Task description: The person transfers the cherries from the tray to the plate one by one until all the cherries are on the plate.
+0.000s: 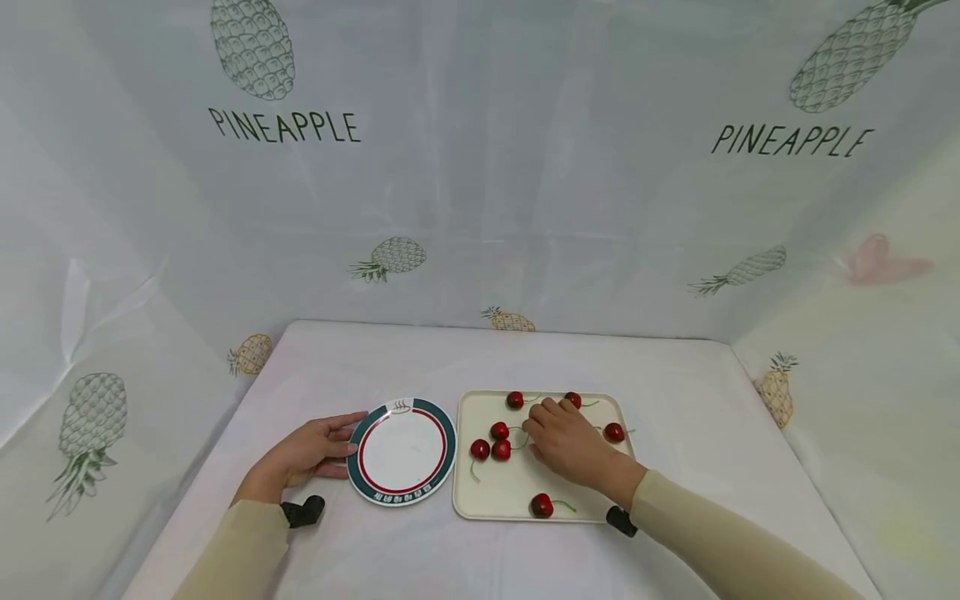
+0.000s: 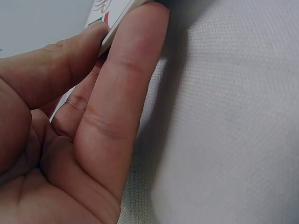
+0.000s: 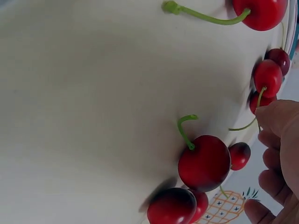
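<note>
My left hand (image 1: 315,448) grips the left rim of a round white plate (image 1: 402,454) with a green border and a red ring. In the left wrist view the thumb (image 2: 70,65) lies on top of the rim and the fingers are underneath. My right hand (image 1: 573,442) is over a cream tray (image 1: 517,490) of red cherries with green stems. In the right wrist view its bent fingertips are right at the stem of a cherry (image 3: 268,78) in a cluster of three. The cluster's lower cherry (image 1: 501,450) lies just left of the hand in the head view.
Other cherries lie around the tray: one at the front (image 1: 542,505), one at the back (image 1: 515,400), one at the right (image 1: 614,432). A white cloth covers the table (image 1: 375,550). Behind it hangs a pineapple-printed curtain (image 1: 480,183).
</note>
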`<state>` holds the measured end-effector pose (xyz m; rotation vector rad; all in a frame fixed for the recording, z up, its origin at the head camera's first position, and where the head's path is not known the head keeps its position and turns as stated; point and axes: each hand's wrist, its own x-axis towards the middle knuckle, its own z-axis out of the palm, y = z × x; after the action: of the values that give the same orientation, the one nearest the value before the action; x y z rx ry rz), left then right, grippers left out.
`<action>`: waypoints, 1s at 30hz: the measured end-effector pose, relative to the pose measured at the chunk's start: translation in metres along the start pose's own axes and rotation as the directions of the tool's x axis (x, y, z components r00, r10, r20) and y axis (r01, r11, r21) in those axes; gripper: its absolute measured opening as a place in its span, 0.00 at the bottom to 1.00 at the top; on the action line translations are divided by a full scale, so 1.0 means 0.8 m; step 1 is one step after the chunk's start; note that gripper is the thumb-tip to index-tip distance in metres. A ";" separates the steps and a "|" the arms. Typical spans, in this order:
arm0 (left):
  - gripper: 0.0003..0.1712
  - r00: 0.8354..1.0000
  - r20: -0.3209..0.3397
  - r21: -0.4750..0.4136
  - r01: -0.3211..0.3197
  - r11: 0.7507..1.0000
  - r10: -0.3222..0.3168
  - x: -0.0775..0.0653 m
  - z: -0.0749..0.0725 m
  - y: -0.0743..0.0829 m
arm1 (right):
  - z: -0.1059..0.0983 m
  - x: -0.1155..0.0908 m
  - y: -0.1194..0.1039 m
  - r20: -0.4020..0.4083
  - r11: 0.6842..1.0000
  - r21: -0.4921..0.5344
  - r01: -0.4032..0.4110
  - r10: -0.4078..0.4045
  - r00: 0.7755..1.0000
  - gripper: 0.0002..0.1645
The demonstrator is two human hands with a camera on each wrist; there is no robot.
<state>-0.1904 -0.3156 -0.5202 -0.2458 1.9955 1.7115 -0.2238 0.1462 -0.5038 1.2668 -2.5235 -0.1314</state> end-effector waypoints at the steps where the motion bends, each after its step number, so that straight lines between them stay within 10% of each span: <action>1: 0.42 1.000 0.003 0.004 -0.002 1.000 0.002 0.000 0.000 0.000 | 0.002 0.001 0.000 0.005 1.000 -0.010 0.016 -0.016 1.000 0.14; 30: 0.40 1.000 -0.029 -0.013 0.006 1.000 -0.006 0.003 0.000 -0.001 | 0.002 0.003 0.002 0.041 0.997 -0.005 0.075 -0.075 0.996 0.09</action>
<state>-0.1920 -0.3156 -0.5223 -0.2823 2.0035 1.7265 -0.2267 0.1449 -0.5042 1.3705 -2.5074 -0.1842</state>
